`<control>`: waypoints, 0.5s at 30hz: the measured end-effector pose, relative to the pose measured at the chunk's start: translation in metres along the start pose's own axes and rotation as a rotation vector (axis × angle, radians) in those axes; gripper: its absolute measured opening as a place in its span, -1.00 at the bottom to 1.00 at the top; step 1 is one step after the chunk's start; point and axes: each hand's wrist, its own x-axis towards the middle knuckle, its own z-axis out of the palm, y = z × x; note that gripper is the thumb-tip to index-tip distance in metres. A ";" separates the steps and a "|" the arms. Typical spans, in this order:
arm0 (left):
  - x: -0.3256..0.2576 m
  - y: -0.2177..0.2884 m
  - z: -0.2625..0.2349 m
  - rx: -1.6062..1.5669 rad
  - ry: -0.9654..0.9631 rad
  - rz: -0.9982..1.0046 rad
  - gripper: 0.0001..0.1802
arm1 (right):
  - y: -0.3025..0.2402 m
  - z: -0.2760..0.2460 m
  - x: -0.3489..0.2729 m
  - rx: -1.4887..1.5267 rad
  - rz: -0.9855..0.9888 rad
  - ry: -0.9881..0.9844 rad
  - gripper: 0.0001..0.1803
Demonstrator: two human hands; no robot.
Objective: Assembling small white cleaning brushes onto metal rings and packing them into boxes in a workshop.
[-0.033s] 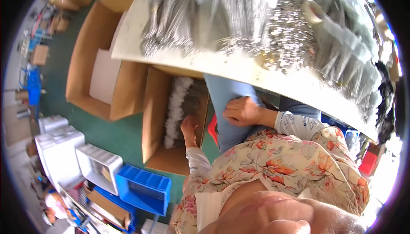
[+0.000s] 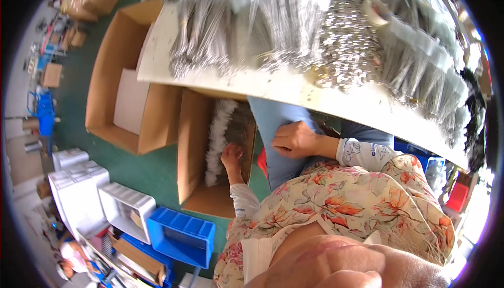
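My left hand [image 2: 232, 158] is inside an open cardboard box [image 2: 191, 146] standing beside my leg. Its fingers are curled, and whether they hold something cannot be made out. Close to those fingers, a row of white fluffy tufts [image 2: 217, 142] runs along the inside of the box, with thin grey strands in shadow beside it. On my thigh, over the blue trouser leg [image 2: 273, 114], rests my right hand [image 2: 295, 139]. Its fingers are bent into a loose fist, and nothing shows in them.
Bundles of thin silvery wire-like stems [image 2: 286, 20] and a tape roll [image 2: 376, 12] lie on the white table [image 2: 236, 80]. Another open carton [image 2: 100, 93] stands to the left. White crates [image 2: 128, 188] and a blue crate [image 2: 181, 217] sit lower left; a person [image 2: 73, 254] is beyond.
The whole view has shifted slightly. Both hands stay in nearly the same places, the left in the box and the right on my thigh.
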 end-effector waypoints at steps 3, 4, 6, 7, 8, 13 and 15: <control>-0.012 0.115 0.007 -0.494 0.232 0.389 -0.83 | -0.005 -0.051 -0.008 0.501 0.176 -0.174 -0.92; -0.025 0.169 0.014 -0.416 0.351 0.444 -0.82 | -0.011 -0.082 -0.012 0.485 0.187 -0.142 -0.92; -0.060 0.292 0.021 -0.352 0.500 0.660 -0.81 | -0.019 -0.142 -0.011 0.437 0.128 -0.120 -0.90; -0.075 0.343 0.024 -0.369 0.522 0.811 -0.81 | -0.019 -0.169 -0.012 0.433 0.088 -0.009 -0.91; -0.075 0.382 0.025 -0.371 0.465 0.976 -0.80 | -0.017 -0.197 -0.014 0.417 0.092 0.006 -0.91; -0.059 0.591 0.091 -0.036 -0.108 1.172 -0.76 | 0.022 -0.364 -0.035 -0.106 0.292 0.176 -0.95; -0.014 0.652 0.113 0.145 -0.294 1.076 -0.69 | 0.063 -0.414 -0.042 -0.288 0.391 0.233 -0.92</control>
